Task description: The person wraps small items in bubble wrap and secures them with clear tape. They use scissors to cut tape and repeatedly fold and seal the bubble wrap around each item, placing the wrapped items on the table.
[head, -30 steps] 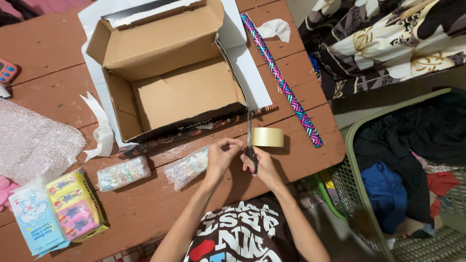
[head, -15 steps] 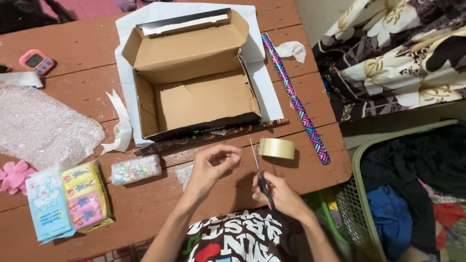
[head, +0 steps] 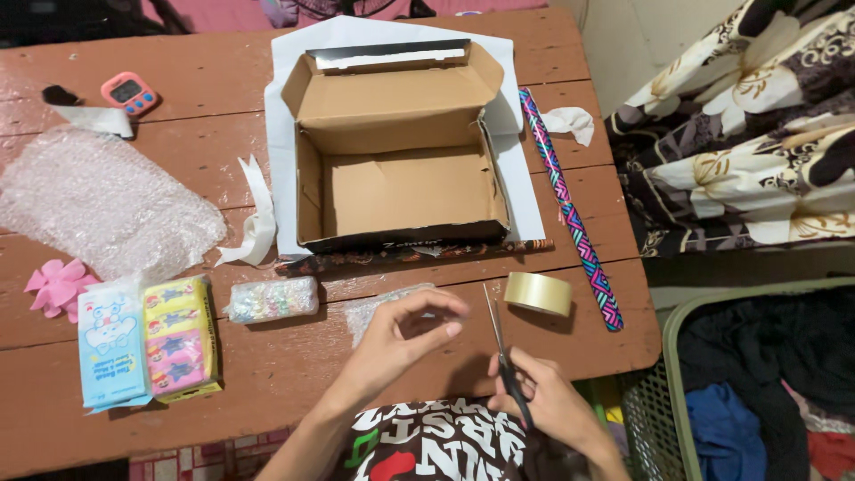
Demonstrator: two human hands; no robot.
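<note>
- Lower centre of the frame: left hand (head: 401,337), fingers pinched narrow, seemingly on clear tape; over a bubble-wrapped bundle (head: 378,307).
- Lower right: right hand (head: 545,403) gripping scissors (head: 504,356), blades up.
- Beside: tape roll (head: 538,293).
- Left: second wrapped bundle (head: 272,299), sealed.
- Above: open cardboard box (head: 401,151), empty; packing looks unfinished.

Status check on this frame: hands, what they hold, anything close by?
Right hand grips scissors, blades up. Left hand pinches above bubble-wrapped bundle. Tape roll beside the blades, apart.
</note>
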